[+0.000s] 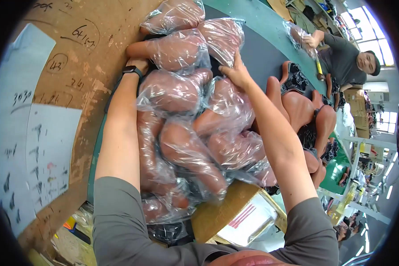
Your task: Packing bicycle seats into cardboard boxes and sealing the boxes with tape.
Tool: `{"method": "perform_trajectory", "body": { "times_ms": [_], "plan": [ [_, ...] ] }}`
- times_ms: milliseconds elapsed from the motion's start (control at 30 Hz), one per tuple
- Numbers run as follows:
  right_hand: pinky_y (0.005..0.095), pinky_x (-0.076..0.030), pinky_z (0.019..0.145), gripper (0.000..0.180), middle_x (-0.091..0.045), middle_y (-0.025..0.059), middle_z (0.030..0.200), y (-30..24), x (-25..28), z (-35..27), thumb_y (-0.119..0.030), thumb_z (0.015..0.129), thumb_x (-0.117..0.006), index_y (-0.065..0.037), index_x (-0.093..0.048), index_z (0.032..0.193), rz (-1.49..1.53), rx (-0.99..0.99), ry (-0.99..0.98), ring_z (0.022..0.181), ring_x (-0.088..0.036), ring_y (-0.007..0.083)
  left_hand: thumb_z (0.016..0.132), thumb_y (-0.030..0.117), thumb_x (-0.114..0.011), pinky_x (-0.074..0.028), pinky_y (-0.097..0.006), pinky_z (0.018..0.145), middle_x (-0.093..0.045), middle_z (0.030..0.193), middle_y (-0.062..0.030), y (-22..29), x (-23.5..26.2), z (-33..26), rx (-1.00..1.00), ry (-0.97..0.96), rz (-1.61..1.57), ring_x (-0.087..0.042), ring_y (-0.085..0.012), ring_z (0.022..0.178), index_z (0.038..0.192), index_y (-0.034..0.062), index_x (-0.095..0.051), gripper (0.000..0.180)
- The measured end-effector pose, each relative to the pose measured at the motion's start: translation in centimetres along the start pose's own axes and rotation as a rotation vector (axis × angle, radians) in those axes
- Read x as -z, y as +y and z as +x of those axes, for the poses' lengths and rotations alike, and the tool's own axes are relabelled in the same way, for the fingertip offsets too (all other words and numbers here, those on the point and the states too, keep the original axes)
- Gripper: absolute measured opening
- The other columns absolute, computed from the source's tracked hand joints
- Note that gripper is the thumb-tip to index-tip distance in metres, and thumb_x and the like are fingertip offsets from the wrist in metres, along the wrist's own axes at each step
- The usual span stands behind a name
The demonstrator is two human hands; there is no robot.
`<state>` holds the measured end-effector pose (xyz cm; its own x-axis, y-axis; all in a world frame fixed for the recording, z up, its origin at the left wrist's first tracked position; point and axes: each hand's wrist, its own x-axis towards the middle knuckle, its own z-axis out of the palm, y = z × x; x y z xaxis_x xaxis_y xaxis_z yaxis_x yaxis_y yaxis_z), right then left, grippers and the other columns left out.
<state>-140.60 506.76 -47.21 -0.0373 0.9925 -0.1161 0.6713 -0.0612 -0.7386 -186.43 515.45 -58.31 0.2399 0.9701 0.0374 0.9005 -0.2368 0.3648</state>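
Brown, sole-shaped footwear pieces in clear plastic bags lie heaped before me, with one bagged piece (177,51) at the upper left of the heap. My left hand (140,64), with a dark watch on its wrist, is against that piece's left side; its fingers are hidden behind it. My right hand (238,73) grips the lower right edge of another bagged piece (224,39), thumb in front and some fingers out of sight behind the plastic. Between my forearms lie more bagged pieces, including a long one (188,153) and a rounded one (173,93).
Unbagged brown pieces with black strap-like parts (297,104) are stacked right of my right arm. A cardboard box (226,210) stands close to my body. A worn brown board (86,84) with papers is at left. A co-worker (348,64) handles a bagged piece at far right.
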Motion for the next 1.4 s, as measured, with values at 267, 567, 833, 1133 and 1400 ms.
{"method": "perform_trajectory", "body": {
  "times_ms": [267, 567, 833, 1133, 1400],
  "plan": [
    [0.0458, -0.046, 0.127, 0.116, -0.056, 0.0303, 0.167, 7.1, 3.2, -8.1, -0.025, 0.084, -0.087, -0.010, -0.024, 0.181, 0.051, 0.148, 0.156, 0.155, -0.055, 0.0464, 0.111, 0.033, -0.062, -0.048, -0.047, 0.123, -0.066, 0.160, -0.0217, 10.7, 6.6, -7.9, -0.187, -0.562, -0.137, -0.063, -0.0383, 0.145, 0.152, 0.0037, -0.067, 0.050],
    [0.0560, -0.057, 0.111, 0.072, -0.076, 0.0278, 0.138, -5.7, 13.8, -17.0, -0.027, 0.088, -0.078, -0.010, -0.064, 0.157, -0.366, -0.087, -0.106, 0.131, -0.072, 0.0471, 0.112, 0.022, -0.069, -0.057, -0.040, 0.112, -0.079, 0.141, -0.0183, 21.5, 19.6, -33.3, 0.283, 0.222, -0.432, -0.075, -0.0271, 0.128, 0.146, -0.0029, -0.070, 0.042],
    [0.0528, -0.055, 0.111, 0.105, -0.063, 0.0330, 0.150, -20.2, 19.3, -45.3, -0.007, 0.085, -0.089, 0.000, -0.035, 0.175, 0.098, 0.396, 0.282, 0.134, -0.065, 0.0510, 0.110, 0.022, -0.078, -0.060, -0.038, 0.104, -0.073, 0.144, -0.0107, 53.1, 30.0, -50.0, 0.437, 0.089, -1.633, -0.074, -0.0211, 0.123, 0.160, 0.0052, -0.056, 0.058],
    [0.0412, -0.060, 0.079, 0.013, -0.079, 0.0170, 0.094, -21.4, 19.0, -57.3, -0.005, 0.097, -0.077, -0.002, -0.079, 0.109, 0.044, 0.290, -0.487, 0.087, -0.077, 0.0295, 0.100, 0.014, -0.080, -0.063, -0.034, 0.076, -0.077, 0.099, -0.0040, 48.4, 28.9, -73.3, 0.988, 0.079, -1.949, -0.076, -0.0169, 0.085, 0.134, 0.0055, -0.067, 0.038],
    [0.0504, -0.062, 0.101, 0.050, -0.082, 0.0294, 0.113, -13.6, 8.7, -33.8, -0.023, 0.078, -0.088, 0.003, -0.081, 0.120, -0.848, 0.514, -0.827, 0.112, -0.079, 0.0451, 0.098, 0.034, -0.076, -0.061, -0.037, 0.087, -0.068, 0.135, -0.0150, 49.9, 34.8, -94.6, 0.824, 0.920, -2.196, -0.067, -0.0202, 0.101, 0.156, -0.0020, -0.052, 0.073]
  ]
}}
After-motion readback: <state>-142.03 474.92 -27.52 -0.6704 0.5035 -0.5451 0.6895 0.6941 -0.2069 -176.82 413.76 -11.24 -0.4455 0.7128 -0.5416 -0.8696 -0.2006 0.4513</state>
